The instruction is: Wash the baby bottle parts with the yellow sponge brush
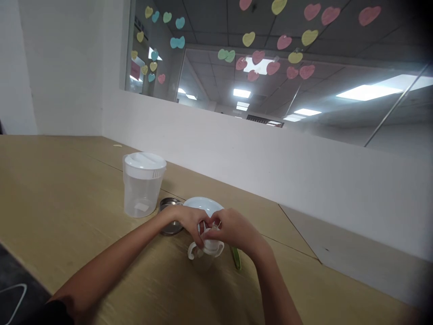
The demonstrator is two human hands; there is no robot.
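Observation:
A clear baby cup [211,246] with a white collar and two white side handles stands upright on the table. My left hand [193,220] reaches in from the left, with its fingers closed on the top of the cup. From the right, my right hand [234,228] has its thumb and fingers curled round the same top, and the fingertips of both hands meet there. The hands partly hide the top piece, so its exact shape is unclear. Just behind the hands lies a pale blue plate [203,203], partly covered by them.
Left of the hands, a round metal dish [171,228] sits partly under my left wrist. Farther left stands a clear pitcher [142,192] with a white lid. A slim green utensil [236,258] lies by my right wrist. A white wall [216,144] borders the table's back.

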